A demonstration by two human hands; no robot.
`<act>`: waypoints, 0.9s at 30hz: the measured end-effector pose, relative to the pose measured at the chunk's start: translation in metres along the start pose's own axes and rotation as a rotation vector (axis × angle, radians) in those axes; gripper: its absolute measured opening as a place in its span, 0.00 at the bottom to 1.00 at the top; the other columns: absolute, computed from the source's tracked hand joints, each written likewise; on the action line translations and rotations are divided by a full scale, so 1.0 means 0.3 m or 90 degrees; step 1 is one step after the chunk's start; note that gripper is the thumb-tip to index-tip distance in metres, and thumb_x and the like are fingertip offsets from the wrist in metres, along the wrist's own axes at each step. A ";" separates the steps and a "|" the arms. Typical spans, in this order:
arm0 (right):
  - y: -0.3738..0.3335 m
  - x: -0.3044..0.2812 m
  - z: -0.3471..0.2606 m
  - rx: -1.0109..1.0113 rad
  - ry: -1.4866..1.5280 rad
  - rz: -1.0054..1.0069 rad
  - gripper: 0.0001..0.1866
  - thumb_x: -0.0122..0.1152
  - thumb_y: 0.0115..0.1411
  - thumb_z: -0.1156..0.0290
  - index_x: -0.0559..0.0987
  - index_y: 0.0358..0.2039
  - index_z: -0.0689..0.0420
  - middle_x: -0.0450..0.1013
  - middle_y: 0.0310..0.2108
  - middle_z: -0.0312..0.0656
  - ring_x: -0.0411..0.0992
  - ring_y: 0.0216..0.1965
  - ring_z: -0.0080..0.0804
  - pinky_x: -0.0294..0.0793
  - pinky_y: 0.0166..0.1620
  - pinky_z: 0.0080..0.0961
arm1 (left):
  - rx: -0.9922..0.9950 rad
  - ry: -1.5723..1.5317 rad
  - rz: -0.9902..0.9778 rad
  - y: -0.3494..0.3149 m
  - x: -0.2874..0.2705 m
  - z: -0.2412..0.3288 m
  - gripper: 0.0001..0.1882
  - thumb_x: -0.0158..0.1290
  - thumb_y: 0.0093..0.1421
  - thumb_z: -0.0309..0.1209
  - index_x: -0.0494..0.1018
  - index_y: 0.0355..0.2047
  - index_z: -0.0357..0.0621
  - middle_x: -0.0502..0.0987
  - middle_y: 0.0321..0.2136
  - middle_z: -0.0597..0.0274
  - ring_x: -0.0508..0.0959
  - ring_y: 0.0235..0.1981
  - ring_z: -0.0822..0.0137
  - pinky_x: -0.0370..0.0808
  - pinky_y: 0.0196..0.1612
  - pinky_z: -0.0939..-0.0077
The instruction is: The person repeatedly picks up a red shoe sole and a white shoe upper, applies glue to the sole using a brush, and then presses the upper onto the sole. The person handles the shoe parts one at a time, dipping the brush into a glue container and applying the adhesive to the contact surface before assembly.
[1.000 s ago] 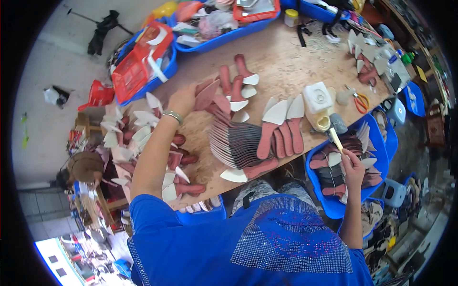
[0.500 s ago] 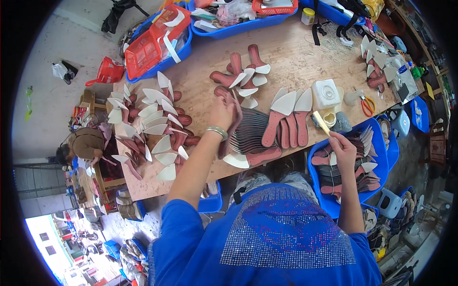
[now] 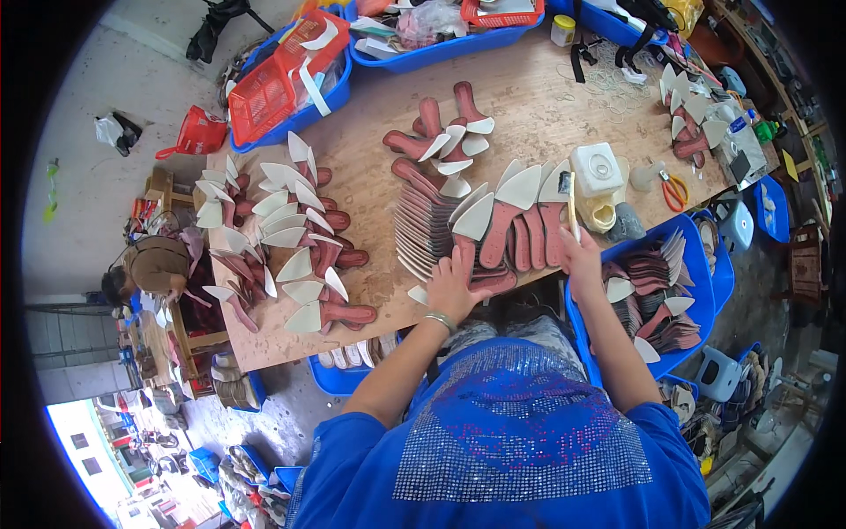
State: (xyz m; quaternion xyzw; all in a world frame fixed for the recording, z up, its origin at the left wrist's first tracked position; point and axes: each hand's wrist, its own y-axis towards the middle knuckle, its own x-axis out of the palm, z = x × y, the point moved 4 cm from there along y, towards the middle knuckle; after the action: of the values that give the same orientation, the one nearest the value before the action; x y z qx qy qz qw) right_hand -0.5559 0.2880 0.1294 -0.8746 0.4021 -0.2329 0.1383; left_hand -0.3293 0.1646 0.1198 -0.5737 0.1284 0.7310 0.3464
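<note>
Presently, left fingers (image 3: 459, 263) loosely apart against a white-tipped insole (image 3: 473, 219), right fingers (image 3: 577, 248) tight around a brush (image 3: 572, 204).

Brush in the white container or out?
Out: the right hand holds the brush with its dark head left of the white container, over or on the white-tipped pieces.

The left hand (image 3: 451, 286) now rests by the table (image 3: 352, 123) edge, fingers on a white-tipped insole (image 3: 472, 220), probably newly laid, though partly hidden. The right hand (image 3: 582, 257) now holds the brush (image 3: 572, 203) over the insole row (image 3: 538, 242)'s right end, no longer beside the pot (image 3: 602, 218).
</note>
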 end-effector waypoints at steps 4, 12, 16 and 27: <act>0.030 0.117 0.092 -0.028 -0.021 -0.037 0.04 0.53 0.65 0.70 0.70 0.36 0.55 0.58 0.15 0.26 0.53 0.11 0.13 0.50 0.13 0.15 | -0.032 -0.087 0.084 0.016 0.159 -0.139 0.49 0.65 0.46 0.41 0.52 0.62 0.33 0.68 0.46 0.45 0.71 0.47 0.48 0.69 0.53 0.60; 0.030 0.307 0.129 -0.045 -0.191 -0.079 0.16 0.70 0.53 0.71 0.69 0.34 0.57 0.69 0.24 0.33 0.67 0.26 0.18 0.67 0.29 0.18 | -0.132 -0.907 -0.020 -0.044 0.070 -0.230 0.29 0.49 0.60 0.21 0.56 0.61 0.32 0.71 0.52 0.54 0.73 0.51 0.68 0.70 0.53 0.73; 0.007 0.419 0.183 -0.038 -0.267 -0.148 0.19 0.72 0.50 0.70 0.68 0.32 0.58 0.73 0.27 0.36 0.70 0.27 0.20 0.70 0.29 0.19 | -0.100 -1.012 -0.022 -0.060 -0.007 -0.160 0.25 0.46 0.62 0.20 0.59 0.60 0.35 0.72 0.51 0.57 0.74 0.51 0.69 0.73 0.52 0.74; 0.038 0.509 0.259 -0.003 -0.295 -0.149 0.16 0.70 0.48 0.77 0.68 0.31 0.59 0.71 0.26 0.37 0.71 0.28 0.24 0.73 0.31 0.23 | -0.154 -1.281 0.030 -0.096 -0.145 -0.248 0.28 0.46 0.59 0.28 0.60 0.60 0.31 0.68 0.57 0.51 0.70 0.57 0.57 0.69 0.58 0.60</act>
State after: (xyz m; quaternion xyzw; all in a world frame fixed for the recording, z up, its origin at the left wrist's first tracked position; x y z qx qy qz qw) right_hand -0.4363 0.1677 0.1035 -0.9454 0.2565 -0.0396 0.1970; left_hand -0.2502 0.1262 0.1432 0.2800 -0.2868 0.8896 0.2189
